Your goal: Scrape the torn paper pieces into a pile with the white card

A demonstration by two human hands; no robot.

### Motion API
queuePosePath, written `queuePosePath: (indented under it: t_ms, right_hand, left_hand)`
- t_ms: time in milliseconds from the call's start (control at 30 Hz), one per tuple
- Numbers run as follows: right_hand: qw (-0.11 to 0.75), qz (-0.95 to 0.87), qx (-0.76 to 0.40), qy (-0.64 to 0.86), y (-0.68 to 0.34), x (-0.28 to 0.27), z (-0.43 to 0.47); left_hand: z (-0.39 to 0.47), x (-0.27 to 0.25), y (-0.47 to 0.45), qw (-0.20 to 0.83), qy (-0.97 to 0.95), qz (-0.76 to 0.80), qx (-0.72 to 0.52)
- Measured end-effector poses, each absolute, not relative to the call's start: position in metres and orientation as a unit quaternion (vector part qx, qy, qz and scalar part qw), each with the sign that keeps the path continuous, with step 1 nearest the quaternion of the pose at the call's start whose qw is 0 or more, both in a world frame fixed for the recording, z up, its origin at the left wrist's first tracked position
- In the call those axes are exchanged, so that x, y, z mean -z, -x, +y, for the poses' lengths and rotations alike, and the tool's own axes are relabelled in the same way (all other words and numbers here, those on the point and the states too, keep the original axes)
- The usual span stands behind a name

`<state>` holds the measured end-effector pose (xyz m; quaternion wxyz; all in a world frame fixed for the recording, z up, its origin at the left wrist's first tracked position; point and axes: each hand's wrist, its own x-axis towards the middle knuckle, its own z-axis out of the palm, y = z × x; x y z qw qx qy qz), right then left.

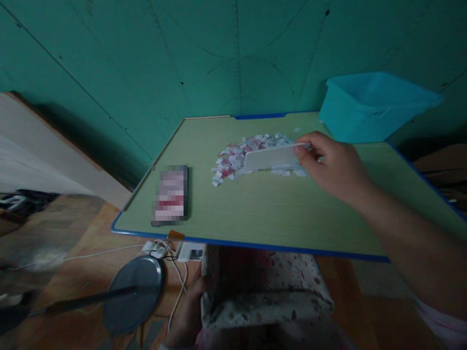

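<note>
Spotted cloth [270, 287] at six o'clock, against left hand [189, 311], cannot tell its grip. Pinching white card [270, 156] with right hand [337, 165] at three; open surface [262, 209] toward six, inside blue edge [255, 244].

A green wall [127, 53] of flat panels, with straight seams, scattered dark fixing spots and faint scuff lines, fills the upper background in dim, soft light. Against it stands a pale green worktop [255, 214] with blue edging along its near side, and to the left a whitish board [54, 150] leans at a slant. Below lies a patchy orange-brown and grey floor [85, 228], crossed by white cables [109, 250] beside a round grey base [127, 311] under a dark pole [91, 295].
</note>
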<state>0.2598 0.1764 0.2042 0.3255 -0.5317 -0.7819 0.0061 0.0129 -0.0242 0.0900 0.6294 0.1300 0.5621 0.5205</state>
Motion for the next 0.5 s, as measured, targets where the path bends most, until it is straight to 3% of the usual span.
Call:
queuePosePath:
  t_ms: [233, 500]
  right_hand:
    - [0.363, -0.738, -0.014, 0.568, -0.2693, -0.2052, 0.1826]
    - [0.344, -0.750, -0.022, 0.564, -0.2672, -0.2011, 0.1825]
  left_hand:
    - [-0.0229, -0.0904, -0.0136, 0.635, -0.137, 0.556, -0.518]
    - [-0.0246, -0.0859, -0.0137, 0.631, -0.131, 0.545, -0.536]
